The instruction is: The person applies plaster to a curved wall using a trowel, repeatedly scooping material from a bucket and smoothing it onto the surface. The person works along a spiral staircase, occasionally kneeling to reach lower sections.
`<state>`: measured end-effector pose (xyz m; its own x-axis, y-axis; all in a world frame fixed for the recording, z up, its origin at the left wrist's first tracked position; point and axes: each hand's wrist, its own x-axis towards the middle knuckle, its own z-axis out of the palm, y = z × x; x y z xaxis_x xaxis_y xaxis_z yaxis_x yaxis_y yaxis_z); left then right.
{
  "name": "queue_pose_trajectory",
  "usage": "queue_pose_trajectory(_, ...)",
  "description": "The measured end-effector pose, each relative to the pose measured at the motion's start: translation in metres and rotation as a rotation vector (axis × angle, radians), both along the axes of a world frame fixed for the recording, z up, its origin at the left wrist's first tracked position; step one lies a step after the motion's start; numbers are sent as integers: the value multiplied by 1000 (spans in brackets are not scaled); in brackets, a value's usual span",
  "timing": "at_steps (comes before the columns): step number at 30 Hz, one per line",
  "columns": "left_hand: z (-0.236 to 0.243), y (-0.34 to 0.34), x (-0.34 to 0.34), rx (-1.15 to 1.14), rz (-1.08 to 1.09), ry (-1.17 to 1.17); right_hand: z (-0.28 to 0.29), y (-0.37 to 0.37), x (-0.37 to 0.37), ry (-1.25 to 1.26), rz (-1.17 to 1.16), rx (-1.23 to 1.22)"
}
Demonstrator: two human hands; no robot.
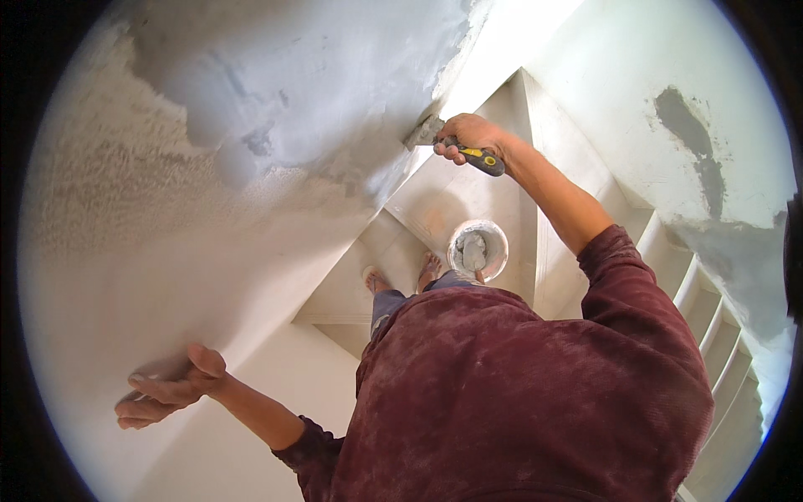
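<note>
My right hand (470, 136) is closed round the black and yellow handle of a putty knife (483, 161). Its plaster-smeared blade meets the wall at the lower edge of a wet grey patch (335, 84). Over on the left, my left hand (171, 389) is held out by the wall (134, 276) with its fingers stretched and nothing in them; whether it touches the wall I cannot tell. A white bucket (500, 255) with grey-white plaster and a tool partly sunk in it stands on the stair landing, close to my feet.
Pale stairs (719, 343) run down the right side. The right-hand wall (602, 84) carries a narrow grey plaster patch (690, 134) and a larger grey area below. My feet (429, 269) are on a tread beside the bucket. Stair edges surround the landing.
</note>
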<state>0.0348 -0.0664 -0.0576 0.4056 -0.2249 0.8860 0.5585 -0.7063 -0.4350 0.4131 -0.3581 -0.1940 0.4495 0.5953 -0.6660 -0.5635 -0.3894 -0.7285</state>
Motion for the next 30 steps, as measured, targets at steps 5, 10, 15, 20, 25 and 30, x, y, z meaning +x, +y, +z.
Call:
queue_pose_trajectory(5,-11,4,-3,1,-8,-33,79,-7,-22,-79,1,23)
queue_pose_trajectory(10,-6,3,0,-4,-9,-44,122,-47,-45,-238,48,146)
queue_pose_trajectory(15,-6,7,-8,-27,-15,2,-37,-53,-28,-95,142,43)
queue_pose_trajectory(20,-9,4,-4,-58,31,12,-156,-26,-20,-88,124,-79)
queue_pose_trajectory(25,-4,2,-9,-38,59,25,-135,-6,-23,-17,89,48)
queue_pose_trajectory(30,-6,3,-6,-3,21,13,-61,-11,-37,23,83,129)
